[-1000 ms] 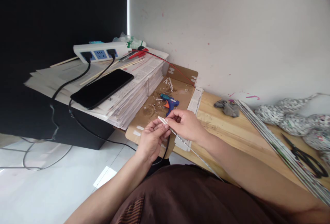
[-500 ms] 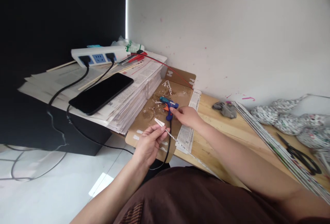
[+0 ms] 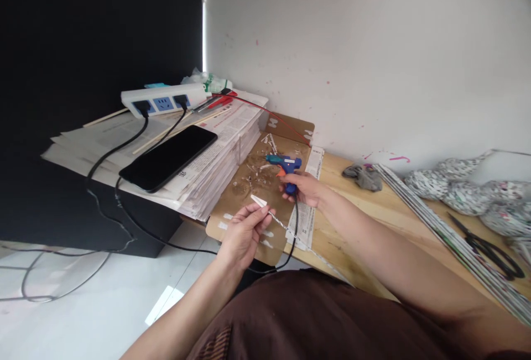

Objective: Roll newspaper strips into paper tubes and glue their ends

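Note:
My right hand (image 3: 302, 187) is closed round the handle of a blue hot glue gun (image 3: 291, 164) with an orange trigger. Its teal nozzle points left over the brown cardboard (image 3: 232, 217), and a black cord hangs from the grip. Pinched in my left hand (image 3: 245, 233) is a thin twisted paper cord (image 3: 286, 228), with a flat folded white end (image 3: 259, 201) sticking out past my fingertips. The cord trails down right across the table's front edge toward my lap. Paper scraps and glue bits litter the cardboard beyond my hands.
At left, a stack of newspaper sheets (image 3: 224, 169) carries a black phone (image 3: 169, 157) and a white power strip (image 3: 164, 100) with plugged-in cords. Rolled paper sticks (image 3: 435, 227), black scissors (image 3: 487, 246), a grey crumpled cloth (image 3: 362, 176) and bundled paper cord (image 3: 464, 191) lie at right.
My right hand has taken hold of the glue gun's handle and shifted it right, its cord moving along. The left hand keeps its pinch on the paper cord. The view has tilted slightly.

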`<action>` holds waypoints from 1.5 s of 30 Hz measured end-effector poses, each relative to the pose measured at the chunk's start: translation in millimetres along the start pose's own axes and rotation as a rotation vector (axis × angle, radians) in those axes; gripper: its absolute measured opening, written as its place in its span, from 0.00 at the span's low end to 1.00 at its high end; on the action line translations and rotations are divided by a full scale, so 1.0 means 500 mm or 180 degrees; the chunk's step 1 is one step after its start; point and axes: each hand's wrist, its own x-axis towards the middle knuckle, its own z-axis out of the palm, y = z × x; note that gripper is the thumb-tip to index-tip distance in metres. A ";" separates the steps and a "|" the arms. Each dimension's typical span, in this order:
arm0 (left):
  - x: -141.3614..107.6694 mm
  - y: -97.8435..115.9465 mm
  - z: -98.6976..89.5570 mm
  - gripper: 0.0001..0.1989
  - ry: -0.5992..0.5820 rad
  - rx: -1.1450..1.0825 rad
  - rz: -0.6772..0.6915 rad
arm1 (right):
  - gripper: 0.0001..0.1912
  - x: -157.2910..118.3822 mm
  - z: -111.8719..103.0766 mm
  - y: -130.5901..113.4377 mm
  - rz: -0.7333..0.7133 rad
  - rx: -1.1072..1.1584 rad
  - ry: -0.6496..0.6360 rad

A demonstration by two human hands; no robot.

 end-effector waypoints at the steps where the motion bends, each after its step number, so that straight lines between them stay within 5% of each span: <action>1: 0.000 0.002 0.001 0.08 0.0002 -0.0007 0.0004 | 0.06 -0.009 -0.003 0.000 0.0023 0.0187 -0.0106; 9: -0.004 0.034 0.020 0.07 0.0084 0.0035 0.0206 | 0.13 -0.122 -0.037 -0.005 -0.0401 0.0727 -0.0969; 20: -0.015 0.051 0.066 0.14 -0.0199 0.0306 0.0622 | 0.18 -0.244 -0.046 -0.001 -0.1168 -0.0675 -0.0437; 32: -0.044 0.051 0.084 0.17 -0.0265 0.0420 0.0867 | 0.12 -0.280 -0.040 0.025 -0.1682 -0.1624 -0.0056; 45: -0.059 0.044 0.089 0.17 -0.0277 0.0417 0.0949 | 0.10 -0.301 -0.035 0.019 -0.1840 -0.1883 -0.0013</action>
